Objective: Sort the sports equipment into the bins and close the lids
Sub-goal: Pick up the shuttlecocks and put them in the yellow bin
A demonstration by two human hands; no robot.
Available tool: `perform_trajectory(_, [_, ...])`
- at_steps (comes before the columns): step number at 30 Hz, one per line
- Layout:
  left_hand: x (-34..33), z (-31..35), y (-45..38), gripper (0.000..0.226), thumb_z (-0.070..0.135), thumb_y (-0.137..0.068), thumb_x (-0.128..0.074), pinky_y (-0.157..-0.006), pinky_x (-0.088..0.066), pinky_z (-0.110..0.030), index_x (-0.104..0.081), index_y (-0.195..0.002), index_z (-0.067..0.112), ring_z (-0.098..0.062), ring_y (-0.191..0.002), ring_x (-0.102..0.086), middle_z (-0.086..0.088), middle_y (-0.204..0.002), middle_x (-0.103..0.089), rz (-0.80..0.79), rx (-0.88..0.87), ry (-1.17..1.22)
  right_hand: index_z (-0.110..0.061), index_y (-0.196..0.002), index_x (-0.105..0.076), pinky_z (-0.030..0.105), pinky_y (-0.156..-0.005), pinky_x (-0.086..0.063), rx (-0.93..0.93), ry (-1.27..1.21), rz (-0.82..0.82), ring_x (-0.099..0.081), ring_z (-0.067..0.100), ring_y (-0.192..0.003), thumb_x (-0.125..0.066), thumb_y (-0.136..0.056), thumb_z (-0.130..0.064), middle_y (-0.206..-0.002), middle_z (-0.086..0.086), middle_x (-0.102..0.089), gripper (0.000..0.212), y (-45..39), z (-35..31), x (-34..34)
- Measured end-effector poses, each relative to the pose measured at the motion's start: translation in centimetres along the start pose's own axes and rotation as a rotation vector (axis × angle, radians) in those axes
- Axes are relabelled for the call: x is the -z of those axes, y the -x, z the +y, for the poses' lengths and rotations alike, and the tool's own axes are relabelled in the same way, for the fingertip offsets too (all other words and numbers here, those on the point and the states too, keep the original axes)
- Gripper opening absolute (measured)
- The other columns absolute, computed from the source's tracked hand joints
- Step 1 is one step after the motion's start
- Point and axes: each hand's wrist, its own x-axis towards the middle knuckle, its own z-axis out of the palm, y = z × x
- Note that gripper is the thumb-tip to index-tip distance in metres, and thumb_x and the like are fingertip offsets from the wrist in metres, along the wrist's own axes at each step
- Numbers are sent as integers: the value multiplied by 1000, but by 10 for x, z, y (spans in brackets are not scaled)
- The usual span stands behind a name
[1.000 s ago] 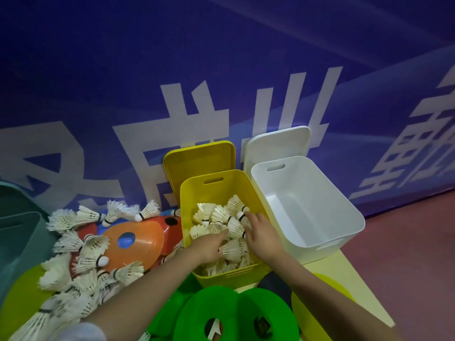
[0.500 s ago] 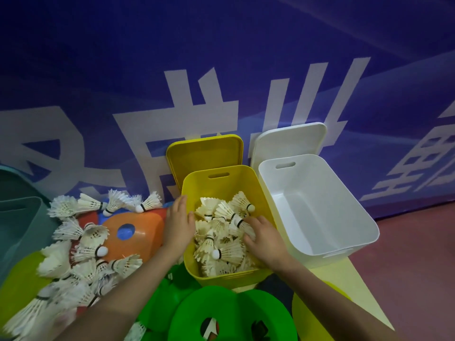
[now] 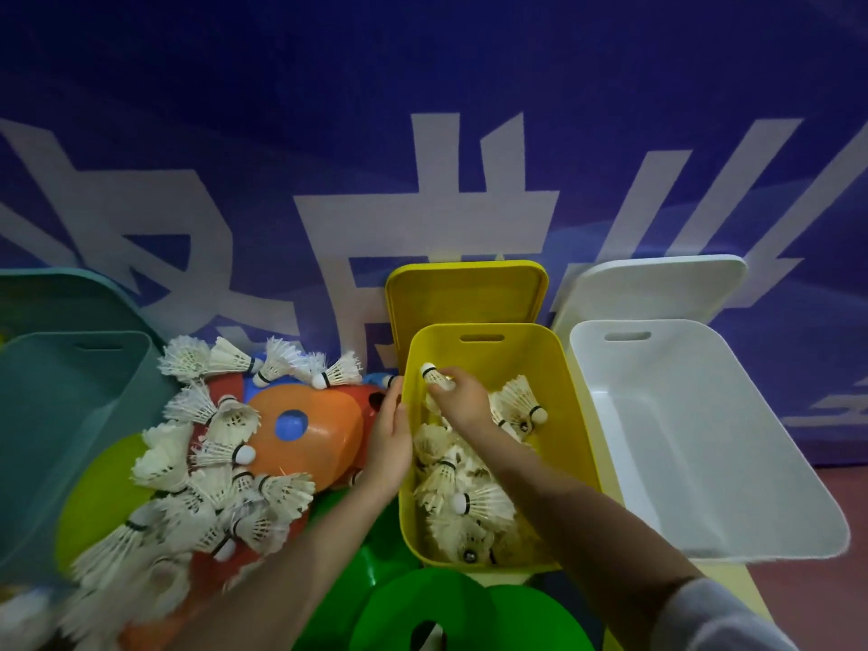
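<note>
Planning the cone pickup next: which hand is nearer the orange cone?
Left. The left hand lies beside the orange cone, against the yellow bin's outer wall. The right hand is inside that bin, holding a shuttlecock.

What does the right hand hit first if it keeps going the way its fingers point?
Probably the yellow bin's far wall: the right hand, pinching a shuttlecock, points toward that back-left corner. Depth is unclear.
</note>
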Motion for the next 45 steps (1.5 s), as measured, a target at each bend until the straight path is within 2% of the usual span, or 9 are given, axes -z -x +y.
perform_trajectory(4, [-3, 2, 1, 44, 21, -105, -30, -108, -23, -20, -29, -148, 29, 1, -133, -26, 21, -136, -31, -15, 3, 0, -13, -126, -60, 34, -93, -44, -170, 103, -54, -57, 32, -115, -50, -93, -40, -122, 14, -63, 44, -15, 18, -41])
perform_trajectory(8, [-5, 1, -1, 43, 21, -105, -30, -101, -25, -17, -29, -147, 29, 4, -123, -29, 19, -130, -33, -8, 11, -17, -9, -114, -57, 40, -87, -42, -49, 276, -155, -57, 36, -108, -13, -91, -49, -112, 18, -61, 64, -18, 28, -51])
perform_trajectory(16, [-1, -2, -1, 45, 21, -104, -30, -111, -27, -28, -27, -149, 27, -15, -140, -30, 2, -153, -31, -23, -17, -42, -7, -138, -46, 36, -103, -35, 77, 167, 9, -44, 29, -127, -44, -99, -31, -137, 15, -51, 46, 27, 22, 8])
perform_trajectory(18, [2, 3, 1, 47, 24, -104, -31, -105, -39, -34, -24, -150, 29, -20, -128, -46, 2, -148, -38, -42, -4, -71, -10, -135, -49, 33, -94, -40, 94, 130, 39, -52, 23, -118, -48, -98, -28, -132, 12, -55, 42, 46, 23, 20])
perform_trajectory(20, [10, 8, 6, 48, 27, -104, -31, -83, -44, -21, -21, -151, 26, -6, -101, -55, 10, -136, -41, -60, 19, -71, -14, -131, -54, 29, -83, -44, 101, 91, 63, -57, 16, -102, -50, -96, -27, -123, 8, -61, 37, 64, 21, 28])
perform_trajectory(28, [125, -5, 36, 22, 30, -101, -43, -85, -51, -42, -58, -116, 31, -25, -98, -64, 4, -113, -64, -80, -40, -204, -23, -109, -65, 32, -69, -49, 278, -172, 42, -64, 17, -77, -50, -97, -23, -88, 0, -68, 20, 138, -37, 16])
perform_trajectory(32, [199, -21, 48, 24, 18, -98, -49, -68, -49, -30, -63, -115, 26, -12, -81, -60, 1, -110, -64, 12, -138, -396, -17, -110, -67, 22, -69, -46, 411, -130, -62, -60, 4, -74, -55, -94, -18, -91, 1, -68, 20, 151, -65, -30])
perform_trajectory(38, [281, -39, 56, 29, 12, -93, -52, -72, -44, -29, -62, -120, 16, -20, -87, -58, -6, -115, -58, 124, -150, -594, -16, -124, -60, 28, -78, -44, 483, 137, -117, -58, 15, -97, -58, -92, -25, -106, 2, -63, 33, 144, -87, -107])
perform_trajectory(45, [312, -13, 9, 48, 29, -92, -58, -96, -41, -32, -46, -138, 21, -23, -122, -48, -5, -136, -49, -53, -248, -881, -19, -140, -41, 37, -96, -40, 427, 613, -265, -38, 27, -129, -56, -91, -38, -135, 9, -47, 55, 130, -86, -171])
